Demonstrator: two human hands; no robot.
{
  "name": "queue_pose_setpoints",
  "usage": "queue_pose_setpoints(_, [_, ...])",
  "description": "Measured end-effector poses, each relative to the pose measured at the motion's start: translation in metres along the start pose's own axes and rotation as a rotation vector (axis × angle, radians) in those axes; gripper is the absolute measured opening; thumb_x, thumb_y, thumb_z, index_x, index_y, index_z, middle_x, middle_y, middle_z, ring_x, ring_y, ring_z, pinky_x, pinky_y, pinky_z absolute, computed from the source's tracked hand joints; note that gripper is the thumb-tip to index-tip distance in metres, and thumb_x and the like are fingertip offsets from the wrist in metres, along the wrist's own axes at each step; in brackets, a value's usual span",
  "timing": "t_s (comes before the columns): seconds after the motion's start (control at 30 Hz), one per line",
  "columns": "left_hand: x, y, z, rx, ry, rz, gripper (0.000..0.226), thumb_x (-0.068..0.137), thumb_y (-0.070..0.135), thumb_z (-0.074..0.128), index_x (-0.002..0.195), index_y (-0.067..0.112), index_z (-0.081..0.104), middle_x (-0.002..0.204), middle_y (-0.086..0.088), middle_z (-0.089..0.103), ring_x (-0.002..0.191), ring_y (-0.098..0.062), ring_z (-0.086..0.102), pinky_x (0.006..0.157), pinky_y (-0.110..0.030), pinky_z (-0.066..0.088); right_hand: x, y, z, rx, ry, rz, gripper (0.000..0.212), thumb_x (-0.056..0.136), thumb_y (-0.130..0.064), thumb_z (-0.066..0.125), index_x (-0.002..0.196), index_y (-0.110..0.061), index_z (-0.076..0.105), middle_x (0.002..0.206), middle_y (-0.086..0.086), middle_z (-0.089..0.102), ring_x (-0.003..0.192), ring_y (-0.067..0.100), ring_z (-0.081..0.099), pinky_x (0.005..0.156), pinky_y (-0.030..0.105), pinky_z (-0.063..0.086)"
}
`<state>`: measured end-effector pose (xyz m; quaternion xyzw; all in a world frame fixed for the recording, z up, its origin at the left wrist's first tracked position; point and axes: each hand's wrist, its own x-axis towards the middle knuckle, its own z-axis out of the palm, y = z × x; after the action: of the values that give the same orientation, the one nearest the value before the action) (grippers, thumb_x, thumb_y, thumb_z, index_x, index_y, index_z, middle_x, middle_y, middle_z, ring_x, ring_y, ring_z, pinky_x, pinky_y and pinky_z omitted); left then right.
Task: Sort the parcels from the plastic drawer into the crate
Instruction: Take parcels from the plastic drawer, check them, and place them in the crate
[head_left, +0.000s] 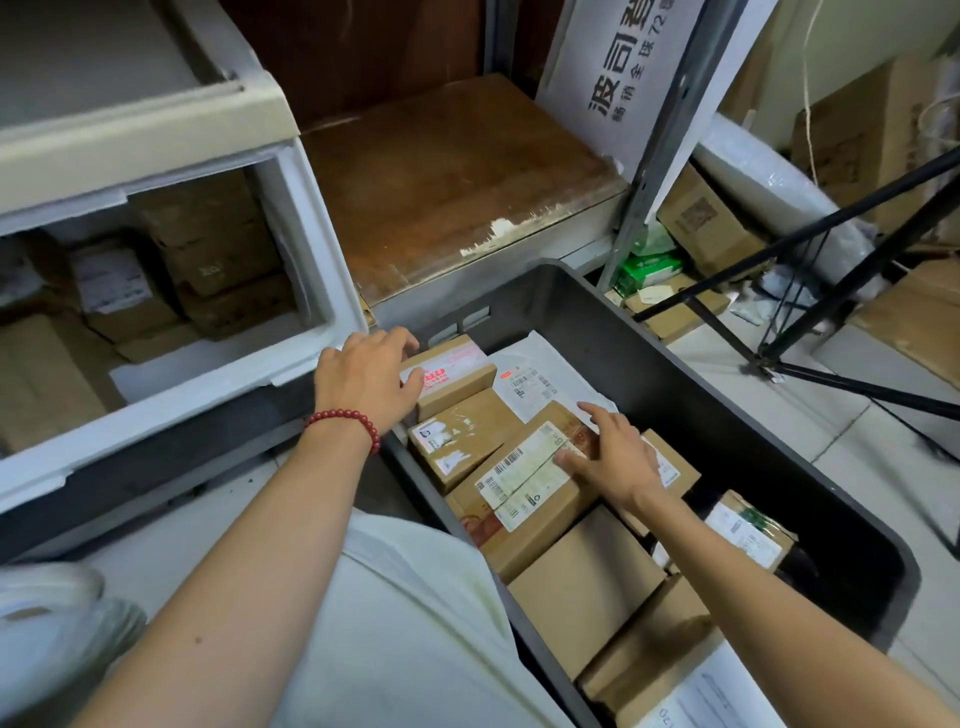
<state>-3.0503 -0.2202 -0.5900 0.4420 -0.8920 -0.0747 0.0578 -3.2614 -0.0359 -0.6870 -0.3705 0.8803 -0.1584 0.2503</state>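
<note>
My left hand, arm stretched forward, grips a small red-taped parcel at the crate's 11 o'clock corner. My right hand lies released, fingers spread flat on a labelled parcel mid-crate. The plastic drawer sits at 10 o'clock.

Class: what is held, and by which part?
The left hand grips the small brown cardboard box with red-printed tape by its left end; the right hand holds nothing.
</note>
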Motion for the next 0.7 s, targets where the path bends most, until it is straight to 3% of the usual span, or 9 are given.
queue_pose_setpoints(0.13, [-0.013,-0.031,-0.019,0.060,0.012,-0.072,0.034,0.092,0.043,0.052,0.122,0.028,0.053,0.118,0.002,0.063,0.112,-0.025,0.053,0.089,-0.041,0.041,-0.003,-0.053,-0.013,-0.127,0.100,-0.177,0.069,0.087,-0.059,0.054,0.146,-0.029,0.033,0.146,0.003,0.042,0.132,0.024,0.040,0.109,0.045,0.034])
queue_pose_setpoints(0.47, [-0.088,-0.151,-0.097,0.100,0.064,-0.397,0.036,0.088,0.044,0.055,0.121,0.029,0.054,0.119,0.002,0.063,0.115,-0.026,0.054,0.090,-0.039,0.042,-0.034,-0.262,-0.003,-0.153,-0.039,-0.689,0.061,0.091,-0.062,0.045,0.140,-0.026,0.045,0.145,0.002,0.043,0.132,0.025,0.040,0.104,0.043,0.036])
queue_pose_setpoints(0.7, [-0.128,-0.190,-0.128,0.113,0.109,-0.510,0.037,0.091,0.044,0.053,0.124,0.026,0.052,0.119,0.005,0.063,0.114,-0.024,0.055,0.087,-0.037,0.043,-0.064,-0.345,0.027,-0.111,-0.111,-0.814,0.062,0.091,-0.059,0.049,0.142,-0.024,0.042,0.144,0.005,0.044,0.131,0.026,0.040,0.101,0.042,0.039])
